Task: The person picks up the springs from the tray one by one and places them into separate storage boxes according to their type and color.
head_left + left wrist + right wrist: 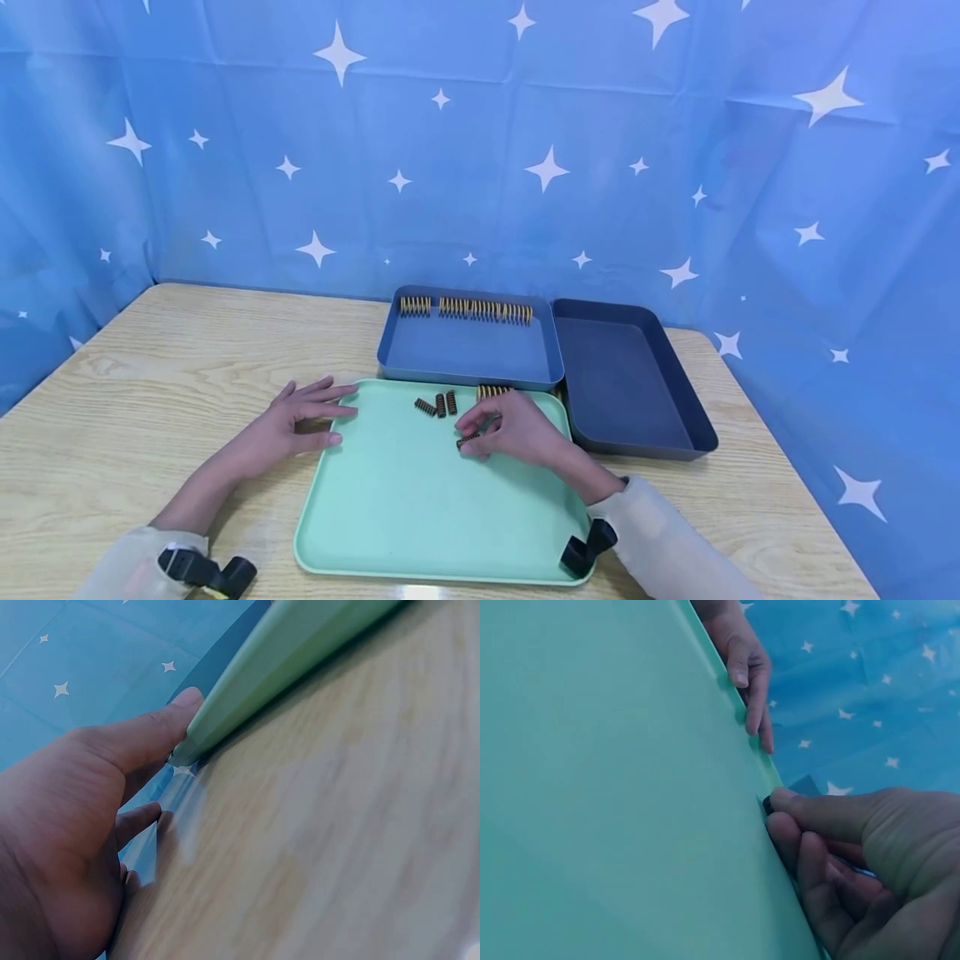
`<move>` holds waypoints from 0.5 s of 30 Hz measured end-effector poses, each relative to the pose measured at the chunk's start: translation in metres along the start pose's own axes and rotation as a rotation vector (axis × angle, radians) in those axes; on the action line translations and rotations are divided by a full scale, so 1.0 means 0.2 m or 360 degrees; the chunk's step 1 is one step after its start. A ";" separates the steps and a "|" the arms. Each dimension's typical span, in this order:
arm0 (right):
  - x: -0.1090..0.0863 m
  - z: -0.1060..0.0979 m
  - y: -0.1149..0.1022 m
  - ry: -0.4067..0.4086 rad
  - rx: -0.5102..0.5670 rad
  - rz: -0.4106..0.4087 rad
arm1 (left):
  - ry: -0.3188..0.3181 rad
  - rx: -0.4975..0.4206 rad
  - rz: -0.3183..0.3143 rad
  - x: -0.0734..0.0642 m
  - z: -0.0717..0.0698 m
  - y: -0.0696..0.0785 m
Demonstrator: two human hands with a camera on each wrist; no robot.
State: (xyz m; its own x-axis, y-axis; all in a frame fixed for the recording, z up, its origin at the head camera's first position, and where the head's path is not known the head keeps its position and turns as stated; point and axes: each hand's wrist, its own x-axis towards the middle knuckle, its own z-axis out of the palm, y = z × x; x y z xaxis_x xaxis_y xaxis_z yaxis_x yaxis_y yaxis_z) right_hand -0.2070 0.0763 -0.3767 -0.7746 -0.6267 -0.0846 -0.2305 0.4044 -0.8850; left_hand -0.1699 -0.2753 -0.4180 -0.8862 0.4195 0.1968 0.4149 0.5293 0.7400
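My right hand (pixel 510 429) pinches a small dark coil spring (pixel 468 440) between thumb and fingers, low over the mint-green tray (pixel 420 508). In the right wrist view only the dark end of that spring (pixel 768 805) shows at the fingertips. My left hand (pixel 303 417) rests on the tray's left rim with its fingers spread; the left wrist view has its thumb (pixel 184 705) against the rim. Several dark springs (pixel 440 406) lie loose near the tray's far edge. A yellow-striped spring (pixel 493 391) lies just beyond the right hand, partly hidden by it.
Behind the tray stands a blue tray (pixel 465 343) with several yellow-and-black springs (pixel 486 310) in a row along its far wall. To its right sits a dark navy tray (pixel 630 383). A starry blue curtain (pixel 465 125) hangs behind the wooden table (pixel 187 358).
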 end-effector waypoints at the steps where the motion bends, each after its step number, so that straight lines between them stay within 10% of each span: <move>1: -0.01 0.00 -0.02 -0.0004 0.0021 0.0007 | 0.0001 -0.0003 0.0003 0.00 0.00 0.01; 15: 0.04 0.03 0.08 0.0016 -0.0015 -0.0024 | 0.0007 -0.0014 -0.0007 -0.01 0.00 -0.01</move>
State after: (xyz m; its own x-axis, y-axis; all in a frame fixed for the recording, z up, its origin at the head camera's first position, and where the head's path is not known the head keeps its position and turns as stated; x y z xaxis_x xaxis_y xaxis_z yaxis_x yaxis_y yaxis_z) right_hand -0.2140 0.0736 -0.3938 -0.7767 -0.6263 -0.0667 -0.2477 0.4011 -0.8819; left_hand -0.1697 -0.2771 -0.4208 -0.8890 0.4137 0.1965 0.4092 0.5247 0.7465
